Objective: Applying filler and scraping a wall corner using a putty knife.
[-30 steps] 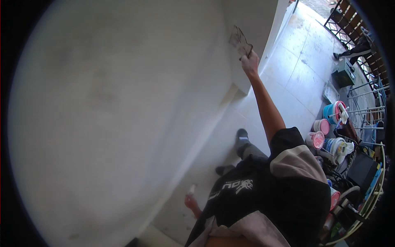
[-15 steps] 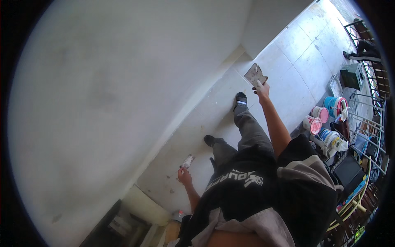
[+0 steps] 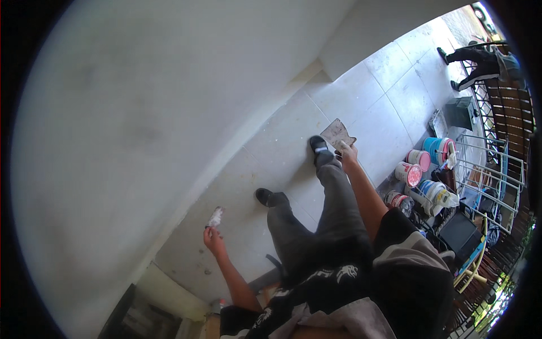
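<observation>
My right hand (image 3: 348, 151) is stretched out over the tiled floor and grips a flat plastering trowel (image 3: 336, 134) smeared with grey filler. My left hand (image 3: 213, 238) is lower and nearer the white wall (image 3: 141, 124), holding a small putty knife (image 3: 215, 217) with pale filler on its blade. My legs in grey trousers and my black shoes (image 3: 318, 145) stand between the two hands on the floor.
Paint buckets and tubs (image 3: 420, 169) cluster at the right beside a white wire rack (image 3: 491, 169). Another person (image 3: 480, 59) stands far back by a wooden fence. A dark box (image 3: 460, 110) sits on the tiles. A dark object (image 3: 147, 316) lies at the lower left.
My right hand with the trowel has come down off the wall to floor level. The view has tilted downward, and my left hand with the putty knife is now more in sight.
</observation>
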{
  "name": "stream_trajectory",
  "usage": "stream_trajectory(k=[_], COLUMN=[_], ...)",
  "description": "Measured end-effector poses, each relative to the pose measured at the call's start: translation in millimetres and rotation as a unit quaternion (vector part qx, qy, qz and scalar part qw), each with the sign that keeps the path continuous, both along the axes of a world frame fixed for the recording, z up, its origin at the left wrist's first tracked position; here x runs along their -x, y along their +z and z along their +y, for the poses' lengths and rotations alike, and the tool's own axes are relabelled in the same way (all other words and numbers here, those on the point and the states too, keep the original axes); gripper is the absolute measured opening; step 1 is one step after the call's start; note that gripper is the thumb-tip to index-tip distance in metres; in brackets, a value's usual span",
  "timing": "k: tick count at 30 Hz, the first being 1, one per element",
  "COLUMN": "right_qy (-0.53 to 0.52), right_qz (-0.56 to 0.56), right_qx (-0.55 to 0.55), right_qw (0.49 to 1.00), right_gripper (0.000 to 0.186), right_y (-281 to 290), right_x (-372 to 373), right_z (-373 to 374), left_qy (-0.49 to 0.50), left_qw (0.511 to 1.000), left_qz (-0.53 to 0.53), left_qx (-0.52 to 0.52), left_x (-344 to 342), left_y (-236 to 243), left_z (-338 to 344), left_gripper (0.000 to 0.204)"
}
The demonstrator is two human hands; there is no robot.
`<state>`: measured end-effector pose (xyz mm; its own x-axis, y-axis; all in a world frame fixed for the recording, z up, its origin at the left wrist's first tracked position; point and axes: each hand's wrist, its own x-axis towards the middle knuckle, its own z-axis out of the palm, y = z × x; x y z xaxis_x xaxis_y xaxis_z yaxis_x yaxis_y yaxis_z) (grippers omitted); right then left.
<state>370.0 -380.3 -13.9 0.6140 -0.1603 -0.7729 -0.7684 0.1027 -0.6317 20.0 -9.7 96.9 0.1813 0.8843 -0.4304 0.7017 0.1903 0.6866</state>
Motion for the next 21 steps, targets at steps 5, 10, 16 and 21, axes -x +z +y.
stream_trajectory(k=[5,10,16,21], right_qy=[0.043,0.122,0.17,0.178], right_qz=[-0.029,-0.109,-0.189,-0.215], right_qx=[0.067,0.092,0.089,0.054], right_qw=[0.996,0.982,0.963,0.959], right_gripper=[0.026,0.027,0.028,0.025], right_y=[-99,-258,-377,-455], right_x=[-74,-197,-293,-318], right_z=[-10,-37,-40,-10], left_qy=[-0.014,-0.114,-0.195,-0.22], left_qw=[1.0,0.99,0.965,0.966], left_qz=[0.002,-0.02,-0.016,-0.056], left_qx=[0.006,0.083,0.173,0.12], left_x=[-42,-122,-194,-226], left_y=[-52,-172,-312,-383], left_z=[-31,-93,-135,-115], left_gripper=[0.024,0.021,0.02,0.019])
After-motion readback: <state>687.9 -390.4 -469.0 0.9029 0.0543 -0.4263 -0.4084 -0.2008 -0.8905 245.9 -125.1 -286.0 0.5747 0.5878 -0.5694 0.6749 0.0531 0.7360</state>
